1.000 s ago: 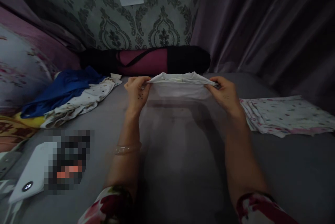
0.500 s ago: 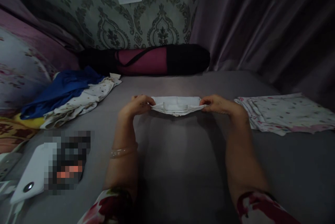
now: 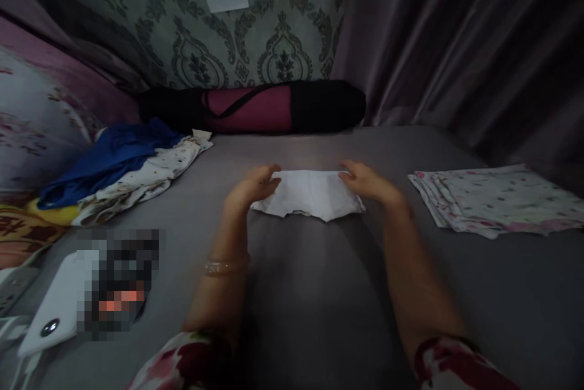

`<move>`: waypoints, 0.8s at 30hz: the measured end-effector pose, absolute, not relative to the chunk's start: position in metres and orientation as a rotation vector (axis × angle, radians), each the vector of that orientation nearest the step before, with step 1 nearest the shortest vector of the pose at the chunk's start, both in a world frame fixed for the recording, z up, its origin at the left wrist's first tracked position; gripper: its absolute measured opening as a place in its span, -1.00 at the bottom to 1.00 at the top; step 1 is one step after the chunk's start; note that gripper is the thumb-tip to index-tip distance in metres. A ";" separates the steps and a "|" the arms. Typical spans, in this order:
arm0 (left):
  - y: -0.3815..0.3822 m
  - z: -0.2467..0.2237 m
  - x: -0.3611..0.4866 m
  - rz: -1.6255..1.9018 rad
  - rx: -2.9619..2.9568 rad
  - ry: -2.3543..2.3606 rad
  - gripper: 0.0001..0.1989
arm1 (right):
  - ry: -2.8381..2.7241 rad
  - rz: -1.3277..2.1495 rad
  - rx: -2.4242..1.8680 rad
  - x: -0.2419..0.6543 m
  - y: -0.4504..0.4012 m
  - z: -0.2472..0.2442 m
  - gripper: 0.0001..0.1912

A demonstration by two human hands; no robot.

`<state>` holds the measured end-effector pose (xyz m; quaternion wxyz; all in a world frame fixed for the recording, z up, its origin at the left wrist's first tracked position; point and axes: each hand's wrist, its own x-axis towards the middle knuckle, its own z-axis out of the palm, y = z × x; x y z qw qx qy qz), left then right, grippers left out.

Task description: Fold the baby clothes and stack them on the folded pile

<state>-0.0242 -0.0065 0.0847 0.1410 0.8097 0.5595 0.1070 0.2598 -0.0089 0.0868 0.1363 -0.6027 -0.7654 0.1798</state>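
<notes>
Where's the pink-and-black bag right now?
In the head view, the pink-and-black bag lies across the far edge of the gray sheet, against the patterned wall, beyond the white cloth.

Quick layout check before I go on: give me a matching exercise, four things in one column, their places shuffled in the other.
1. small white folded cloth
2. crumpled blue cloth
3. long black-and-magenta bag
4. stacked white printed cloths

A. along the patterned wall
B. right of the right hand
C. between left hand and right hand
D. against the dark-spotted white cloth

Pairs: 1-C; 2-D; 3-A; 4-B
</notes>
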 end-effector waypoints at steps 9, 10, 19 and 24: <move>-0.009 0.042 0.034 0.220 2.447 1.617 -0.50 | -2.356 0.227 -1.631 0.181 -0.018 0.045 -0.38; -0.009 0.039 0.034 0.207 2.444 1.636 -0.50 | -2.368 0.198 -1.629 0.179 -0.018 0.041 -0.38; -0.010 0.014 0.033 0.188 2.359 1.748 -0.42 | -2.387 0.194 -1.648 0.178 -0.019 0.012 -0.37; -0.012 0.014 0.034 0.184 2.360 1.754 -0.43 | -2.385 0.199 -1.656 0.179 -0.017 0.010 -0.37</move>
